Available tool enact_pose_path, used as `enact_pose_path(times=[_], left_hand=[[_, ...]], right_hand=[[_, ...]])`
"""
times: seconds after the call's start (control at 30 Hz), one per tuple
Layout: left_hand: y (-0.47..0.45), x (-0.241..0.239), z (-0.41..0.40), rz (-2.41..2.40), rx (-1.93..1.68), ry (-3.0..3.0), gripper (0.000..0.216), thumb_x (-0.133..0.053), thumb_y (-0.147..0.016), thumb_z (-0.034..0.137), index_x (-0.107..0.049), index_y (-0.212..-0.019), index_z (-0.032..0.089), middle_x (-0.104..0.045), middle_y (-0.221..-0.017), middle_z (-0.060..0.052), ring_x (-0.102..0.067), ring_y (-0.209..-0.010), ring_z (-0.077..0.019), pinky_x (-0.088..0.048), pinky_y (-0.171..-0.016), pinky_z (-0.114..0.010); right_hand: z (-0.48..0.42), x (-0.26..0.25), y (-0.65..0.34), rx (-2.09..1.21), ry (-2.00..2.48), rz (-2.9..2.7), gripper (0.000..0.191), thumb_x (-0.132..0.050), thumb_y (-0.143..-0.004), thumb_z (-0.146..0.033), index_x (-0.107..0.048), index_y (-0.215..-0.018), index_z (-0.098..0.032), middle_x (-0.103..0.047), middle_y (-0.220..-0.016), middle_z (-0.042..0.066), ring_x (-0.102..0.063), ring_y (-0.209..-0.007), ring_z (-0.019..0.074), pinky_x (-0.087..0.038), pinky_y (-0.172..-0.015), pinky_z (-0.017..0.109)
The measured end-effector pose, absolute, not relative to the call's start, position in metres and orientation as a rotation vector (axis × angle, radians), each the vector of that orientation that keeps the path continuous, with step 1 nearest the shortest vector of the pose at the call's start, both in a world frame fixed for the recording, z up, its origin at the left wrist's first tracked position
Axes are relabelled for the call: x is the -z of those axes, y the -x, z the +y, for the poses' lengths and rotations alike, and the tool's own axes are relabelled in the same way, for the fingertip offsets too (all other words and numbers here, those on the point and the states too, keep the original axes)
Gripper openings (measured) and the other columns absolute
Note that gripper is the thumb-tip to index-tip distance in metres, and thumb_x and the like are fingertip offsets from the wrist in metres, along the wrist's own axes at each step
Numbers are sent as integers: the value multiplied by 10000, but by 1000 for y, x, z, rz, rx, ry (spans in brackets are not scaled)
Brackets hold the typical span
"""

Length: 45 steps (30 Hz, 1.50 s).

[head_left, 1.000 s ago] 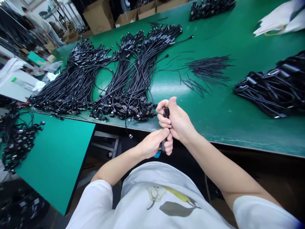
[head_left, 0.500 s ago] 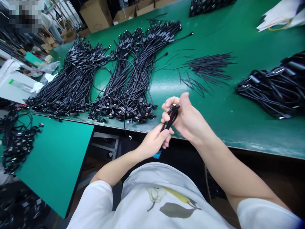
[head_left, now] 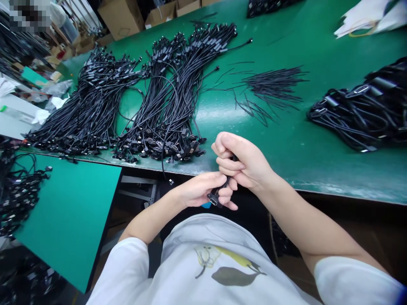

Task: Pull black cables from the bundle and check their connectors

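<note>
- Pinching a folded black cable [head_left: 219, 191] in the left hand [head_left: 203, 188], clenching its upper stretch in the right hand [head_left: 243, 161]
- Likely light, springy, smooth: best gripped mid-bundle, off the connector [head_left: 213, 200]
- Holding it by the green table [head_left: 318, 169]'s near edge
- Now fisted on the right, looser half a second ago

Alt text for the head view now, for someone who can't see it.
Left hand and right hand together hold a black cable near the edge of a green table, where piled black cables, thin black strips and coiled cables lie.
</note>
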<state>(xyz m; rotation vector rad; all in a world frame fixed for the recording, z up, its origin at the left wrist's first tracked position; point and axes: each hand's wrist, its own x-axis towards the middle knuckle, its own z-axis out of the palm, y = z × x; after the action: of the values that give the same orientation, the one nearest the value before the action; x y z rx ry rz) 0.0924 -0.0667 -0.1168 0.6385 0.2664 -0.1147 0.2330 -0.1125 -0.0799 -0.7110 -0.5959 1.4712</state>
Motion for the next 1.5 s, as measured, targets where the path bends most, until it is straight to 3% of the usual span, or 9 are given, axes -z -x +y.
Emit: enact_pose_path(times=[0.17,0.37,0.53,0.67,0.73,0.83,1.0,1.2,1.5], left_hand=[[-90,117,-83,207,110,-486,407,-792,-723,466,-564,-789,135,-509,-680,30,-682,-774,-186,-568,-825,-399],[-90,110,-86,336,23,-431,381,-606,-863,533,-561,-818,157,-360,-580,68,-447,-490,-82,-505,-552,-249],[-90,115,-93,386,-31,-377,348,-726,-779,448,-603,-873,136,-366,-614,57,-492,-624,-104,-570,-771,-355],[-88,123,-103,401,-80,-446,397,-763,-730,479,-559,-794,144,-311,-586,82,-331,-485,-51,-445,-519,-209],[-85,127,-102,454,-185,-613,438,-726,-744,540,-514,-736,157,-282,-553,94,-270,-453,-46,-355,-461,-193],[-75,131,-93,610,-326,-1003,437,-599,-820,590,-484,-725,179,-313,-510,93,-308,-447,-68,-347,-486,-217],[-60,126,-81,713,-143,-1644,337,-374,-953,406,-493,-728,187,-457,-532,50,-454,-512,-108,-357,-579,-246],[-61,129,-84,601,38,-1954,288,-346,-967,279,-522,-753,200,-557,-685,22,-502,-622,-131,-380,-656,-253],[-60,135,-69,740,-165,-2090,252,-363,-962,316,-506,-781,213,-545,-701,-10,-529,-673,-173,-370,-670,-275]], right_hand=[[-113,82,-233,-1546,559,-621,388,-680,-843,-434,-445,-697,-162,-299,-574,-106,-104,-343,-27,-122,-295,97],[-108,86,-236,-1516,580,-560,412,-690,-831,-439,-415,-689,-168,-262,-580,-110,-70,-341,-26,-109,-294,99],[-112,84,-233,-1520,605,-567,460,-695,-815,-476,-375,-673,-178,-257,-573,-111,-70,-330,-22,-106,-292,106],[-115,93,-231,-1496,678,-665,438,-628,-856,-516,-397,-685,-185,-260,-573,-107,-89,-326,-6,-125,-286,137],[-119,98,-234,-1283,895,-864,357,-576,-901,-482,-479,-727,-186,-350,-596,-78,-267,-363,27,-284,-338,168],[-132,101,-243,-493,1318,-1279,111,-586,-915,-299,-623,-912,-195,-577,-839,35,-588,-752,134,-513,-685,283],[-164,114,-244,232,1382,-2158,312,-482,-942,-162,-588,-1236,-173,-638,-1139,118,-568,-1073,229,-433,-945,411],[-176,148,-235,106,1531,-2500,273,-351,-962,-142,-601,-856,-155,-549,-716,48,-466,-626,179,-324,-557,327],[-146,114,-302,-508,1708,-1860,318,-368,-1012,-388,-621,-1053,-200,-639,-987,68,-582,-881,169,-434,-753,284]])
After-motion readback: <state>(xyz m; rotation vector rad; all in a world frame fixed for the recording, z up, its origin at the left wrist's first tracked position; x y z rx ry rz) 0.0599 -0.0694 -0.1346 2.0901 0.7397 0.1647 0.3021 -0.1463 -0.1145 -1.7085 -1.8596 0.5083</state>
